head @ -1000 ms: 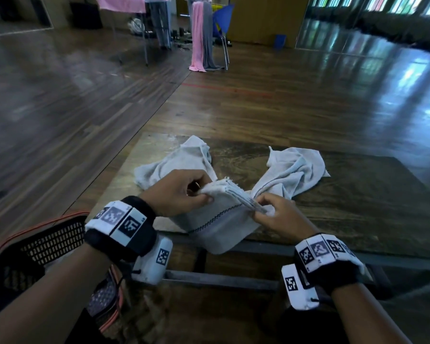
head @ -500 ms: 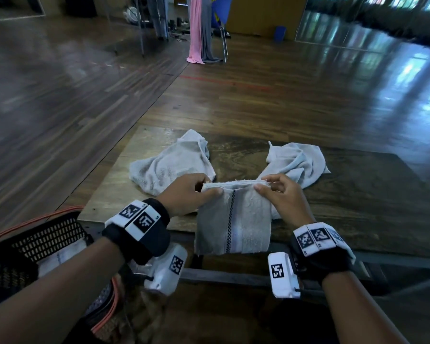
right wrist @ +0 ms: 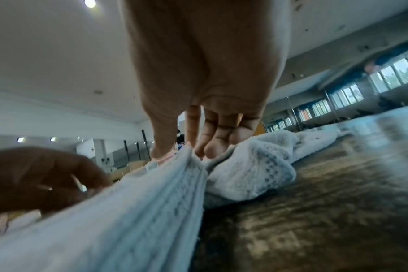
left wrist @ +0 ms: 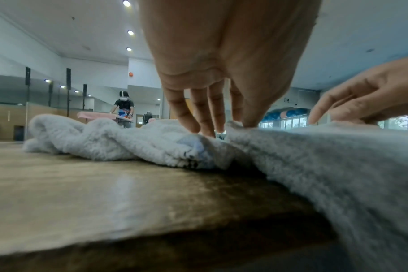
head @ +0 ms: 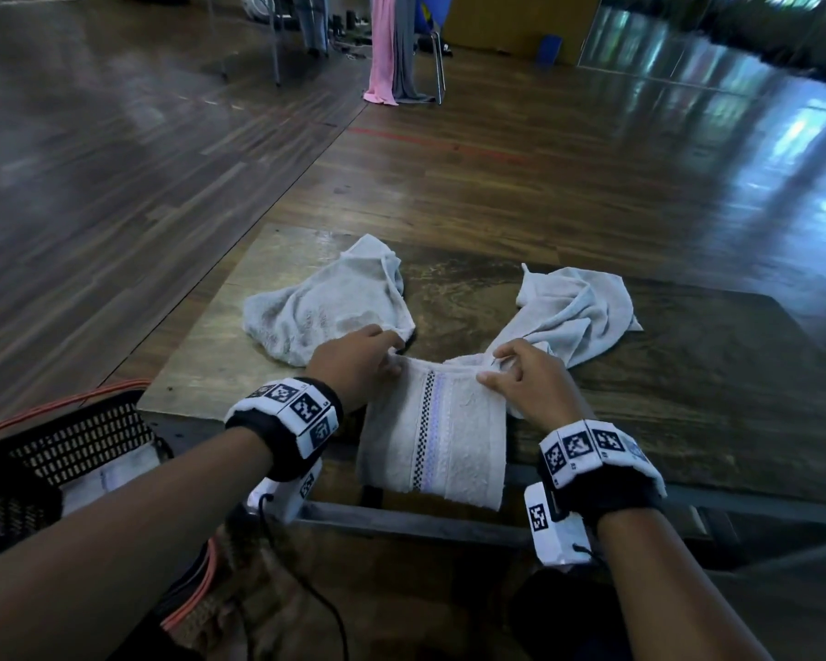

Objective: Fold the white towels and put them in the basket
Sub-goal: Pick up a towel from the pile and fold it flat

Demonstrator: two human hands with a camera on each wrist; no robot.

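At table edge point(head: 201, 374) — left hand point(head: 354, 362) and right hand point(head: 525, 381) each pinch striped towel point(head: 435, 446) — no writing legible

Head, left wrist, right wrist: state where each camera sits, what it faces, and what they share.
Head: worn high, looking forward and down at the table; both forearms, left hand and right hand show.
Left wrist: under the left hand, low over the table, facing the hall; palm and fingers show.
Right wrist: under the right hand; its fingers pinch the cloth.
Shared: all show the striped towel and both hands.
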